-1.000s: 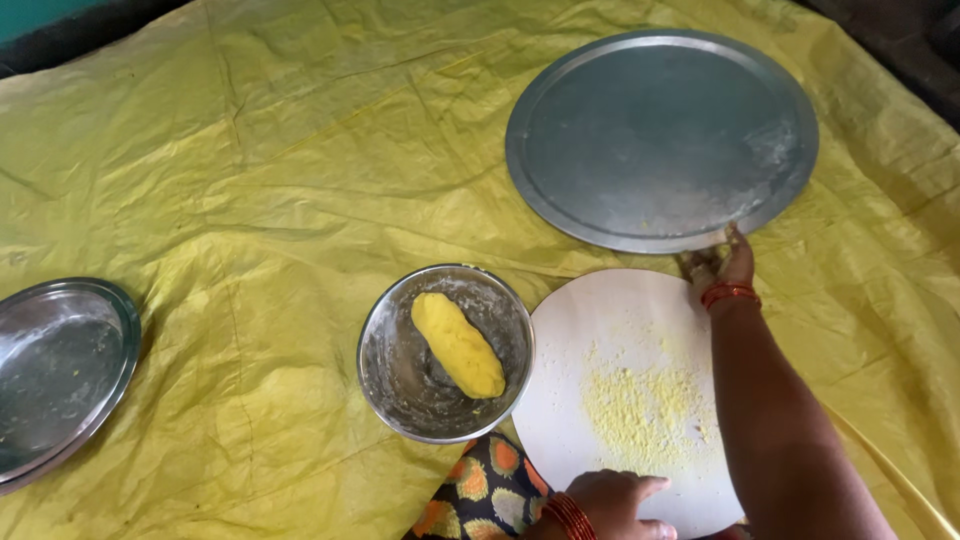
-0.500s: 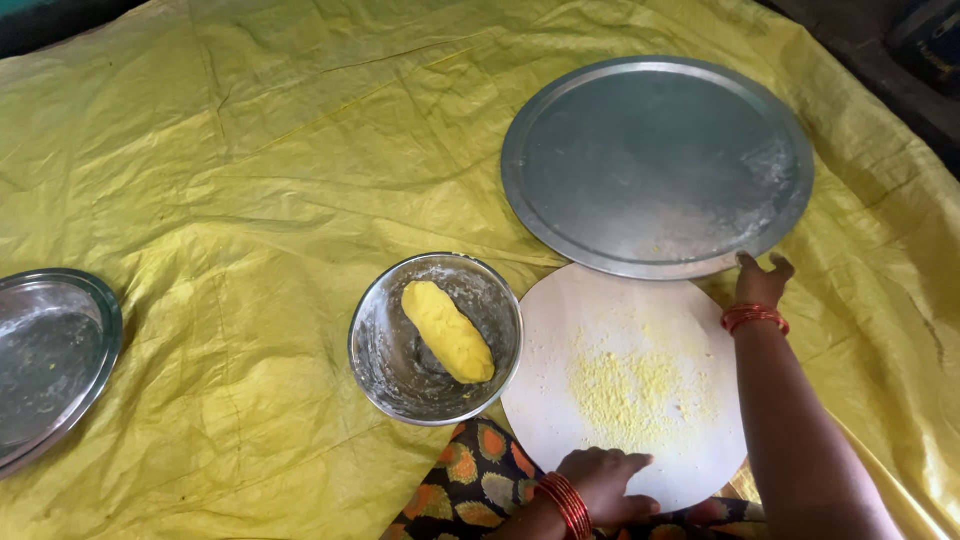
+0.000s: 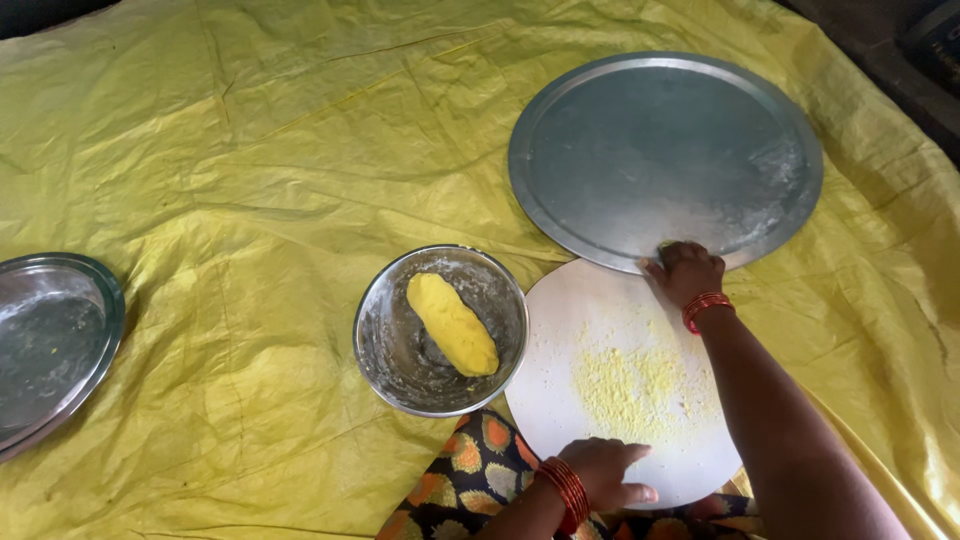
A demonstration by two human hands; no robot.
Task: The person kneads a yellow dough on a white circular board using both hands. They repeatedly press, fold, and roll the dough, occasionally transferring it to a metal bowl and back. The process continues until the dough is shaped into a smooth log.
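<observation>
A round white board (image 3: 590,330) dusted with yellow flour lies in front of me on a yellow sheet (image 3: 250,150). My left hand (image 3: 607,470) rests on the board's near edge, fingers curled over it. My right hand (image 3: 686,270) grips the far edge of the board, where it meets the rim of a large round metal tray (image 3: 665,155). Left of the board stands a small steel bowl (image 3: 395,350) holding an oblong lump of yellow dough (image 3: 452,323). Both wrists wear red bangles.
A second steel plate (image 3: 50,345) lies at the far left edge of the sheet. A patterned orange and black cloth (image 3: 470,470) shows at the bottom beside the bowl. Dark floor borders the sheet at the top right.
My right hand has slid left along the board's far edge, up against the big tray's rim. The left hand stays on the near edge. The view has shifted slightly.
</observation>
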